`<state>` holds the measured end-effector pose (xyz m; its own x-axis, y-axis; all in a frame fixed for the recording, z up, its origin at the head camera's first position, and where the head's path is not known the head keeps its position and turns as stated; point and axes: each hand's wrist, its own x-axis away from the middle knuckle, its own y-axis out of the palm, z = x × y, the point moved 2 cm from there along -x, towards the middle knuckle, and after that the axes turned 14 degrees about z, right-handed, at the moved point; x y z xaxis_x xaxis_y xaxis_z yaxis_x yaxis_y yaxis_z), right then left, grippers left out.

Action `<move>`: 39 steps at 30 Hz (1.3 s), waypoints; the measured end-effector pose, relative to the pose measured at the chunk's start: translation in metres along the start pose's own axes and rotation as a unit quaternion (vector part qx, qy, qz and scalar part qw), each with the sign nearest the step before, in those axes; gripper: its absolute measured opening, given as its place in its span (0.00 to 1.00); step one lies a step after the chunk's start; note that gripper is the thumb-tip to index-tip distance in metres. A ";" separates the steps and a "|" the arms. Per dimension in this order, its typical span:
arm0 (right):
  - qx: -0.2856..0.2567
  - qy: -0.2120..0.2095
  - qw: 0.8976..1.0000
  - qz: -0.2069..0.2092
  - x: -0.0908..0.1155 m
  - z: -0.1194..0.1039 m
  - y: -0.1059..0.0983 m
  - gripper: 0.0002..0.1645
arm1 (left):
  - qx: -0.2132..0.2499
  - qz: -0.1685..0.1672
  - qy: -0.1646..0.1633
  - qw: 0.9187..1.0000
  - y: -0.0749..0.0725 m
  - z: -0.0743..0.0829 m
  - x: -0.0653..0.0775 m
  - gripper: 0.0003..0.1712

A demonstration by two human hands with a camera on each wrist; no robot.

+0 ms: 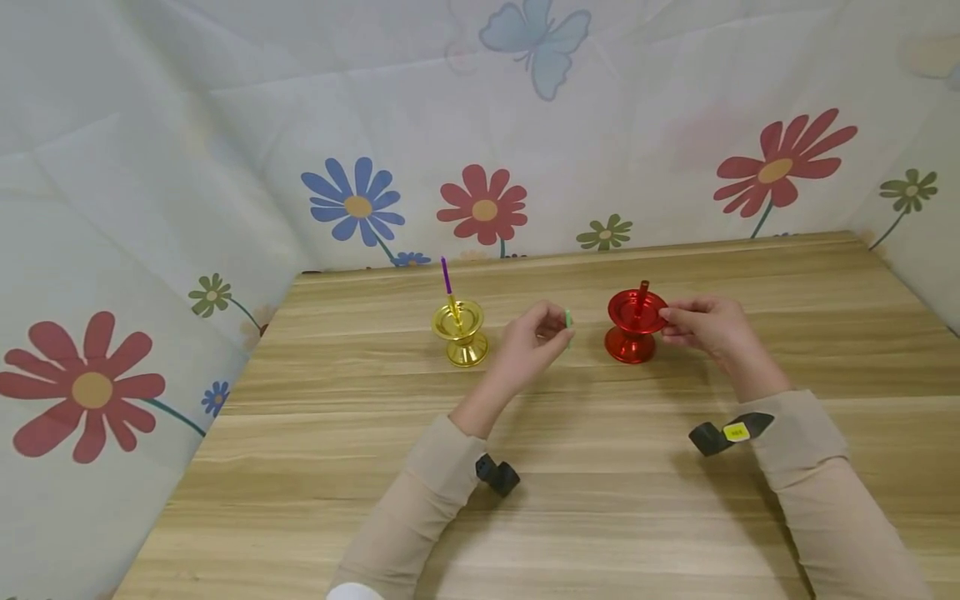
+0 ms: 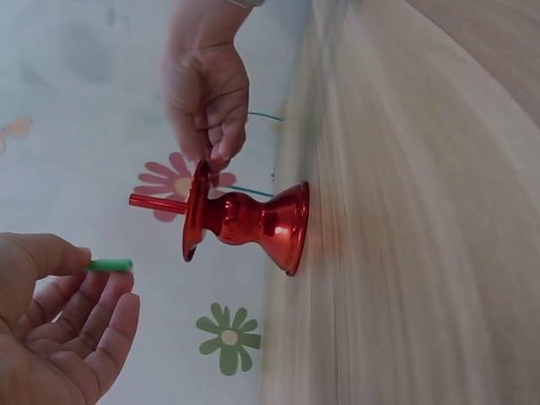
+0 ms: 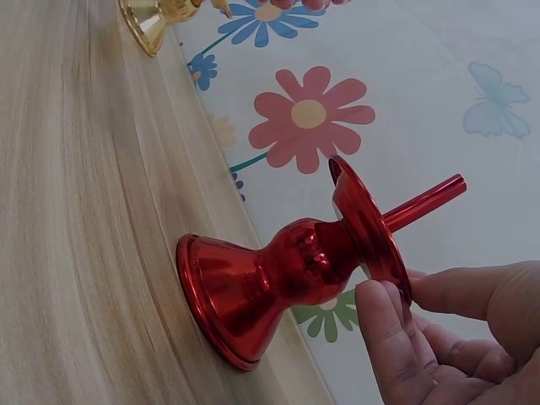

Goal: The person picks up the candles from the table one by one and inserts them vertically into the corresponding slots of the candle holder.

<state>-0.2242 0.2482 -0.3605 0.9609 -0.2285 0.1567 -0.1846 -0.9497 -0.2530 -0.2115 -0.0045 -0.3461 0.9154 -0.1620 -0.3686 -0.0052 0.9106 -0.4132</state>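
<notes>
A red metallic candle holder (image 1: pixel 631 343) with a wide dish and a thin upright tube stands on the wooden table. My right hand (image 1: pixel 712 329) pinches the right rim of its dish between thumb and fingers; the right wrist view shows this grip on the holder (image 3: pixel 291 261) up close. To the left of it, my left hand (image 1: pixel 528 342) pinches a slim green candle (image 2: pixel 111 265) between thumb and fingertips. In the left wrist view the candle is apart from the red tube, and its other end is hidden by the hand.
A gold candle holder (image 1: pixel 467 352) stands left of my left hand, with a thin purple candle (image 1: pixel 446 275) upright in its tube. Behind the wooden table (image 1: pixel 337 467) hangs a white cloth (image 1: pixel 637 150) printed with flowers and a butterfly. Both wrists wear small black cameras.
</notes>
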 end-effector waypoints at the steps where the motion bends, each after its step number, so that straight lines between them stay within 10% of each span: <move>1: 0.001 0.000 1.000 0.001 0.000 0.000 0.000 0.27 | 0.001 0.000 0.004 1.000 0.001 0.001 -0.001 0.07; 39: -0.048 0.008 0.999 0.006 -0.001 0.001 0.003 0.25 | -0.005 -0.008 0.052 0.999 0.039 0.036 -0.057 0.09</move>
<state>-0.2252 0.2454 -0.3628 0.9555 -0.2418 0.1688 -0.2152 -0.9631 -0.1614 -0.2497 0.0537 -0.3115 0.8691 -0.2156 -0.4452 0.0048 0.9037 -0.4282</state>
